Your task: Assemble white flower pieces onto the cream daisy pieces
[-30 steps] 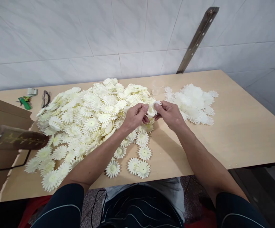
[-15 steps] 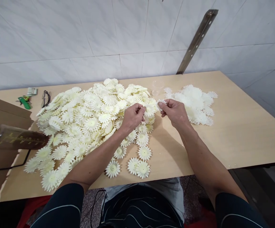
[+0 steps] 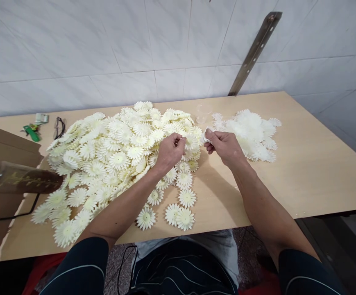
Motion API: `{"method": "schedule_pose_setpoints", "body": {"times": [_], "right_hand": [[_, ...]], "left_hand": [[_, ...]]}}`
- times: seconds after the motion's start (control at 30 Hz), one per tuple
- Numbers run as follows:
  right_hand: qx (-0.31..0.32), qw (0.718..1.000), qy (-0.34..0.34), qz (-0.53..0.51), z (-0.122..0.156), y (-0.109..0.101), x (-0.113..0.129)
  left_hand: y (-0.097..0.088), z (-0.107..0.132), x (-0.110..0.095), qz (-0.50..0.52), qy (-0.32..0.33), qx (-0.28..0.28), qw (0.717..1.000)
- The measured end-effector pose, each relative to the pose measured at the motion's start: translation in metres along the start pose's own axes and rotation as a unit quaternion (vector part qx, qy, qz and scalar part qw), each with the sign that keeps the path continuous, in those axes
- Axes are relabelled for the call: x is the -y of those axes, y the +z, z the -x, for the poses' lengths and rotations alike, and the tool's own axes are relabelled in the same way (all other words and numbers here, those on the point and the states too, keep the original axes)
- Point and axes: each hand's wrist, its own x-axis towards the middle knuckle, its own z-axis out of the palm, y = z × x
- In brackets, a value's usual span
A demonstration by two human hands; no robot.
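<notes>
The left hand [image 3: 169, 152] and right hand [image 3: 224, 146] have drawn apart since a second ago. Each hand's fingers now pinch a separate cream plastic daisy-shaped piece [image 3: 207, 137], between the large cream flower heap [image 3: 110, 151] and the whiter pile [image 3: 251, 133] on the wooden table [image 3: 303, 172].

Head view, downward, seemingly near table [image 3: 303, 164]

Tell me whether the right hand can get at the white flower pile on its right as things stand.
Probably yes: the right hand hovers just beside the white flower pile, with only bare table between them, though its grip already pinches a small white piece.
</notes>
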Motion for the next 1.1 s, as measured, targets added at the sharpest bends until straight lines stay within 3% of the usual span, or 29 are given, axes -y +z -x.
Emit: {"method": "schedule_pose_setpoints", "body": {"times": [0.13, 0.23, 0.43, 0.53, 0.7, 0.83, 1.1], "right_hand": [[0.005, 1.0, -0.001, 0.005, -0.001, 0.001, -0.002], [0.012, 1.0, -0.008, 0.001, 0.0, 0.003, -0.002], [0.013, 0.999, -0.02, 0.021, 0.005, 0.01, 0.0], [0.003, 0.995, -0.055, 0.081, 0.009, 0.012, 0.002], [-0.036, 0.981, -0.115, 0.152, 0.012, 0.015, -0.001], [-0.033, 0.974, -0.14, 0.176, 0.013, 0.019, -0.003], [-0.024, 0.989, -0.121, 0.085, 0.015, 0.022, 0.0]], "left_hand": [[0.001, -0.001, -0.001, -0.007, -0.018, -0.017, 1.0], [0.0, 0.0, -0.004, 0.011, -0.051, 0.001, 0.999], [-0.002, 0.002, -0.006, 0.021, -0.045, 0.105, 0.993], [-0.001, 0.001, -0.003, 0.009, -0.082, 0.136, 0.987], [0.0, 0.0, -0.003, 0.053, -0.093, 0.146, 0.983], [-0.001, 0.001, -0.006, 0.055, -0.095, 0.137, 0.984], [-0.001, 0.0, -0.013, 0.104, -0.117, 0.149, 0.976]]}}
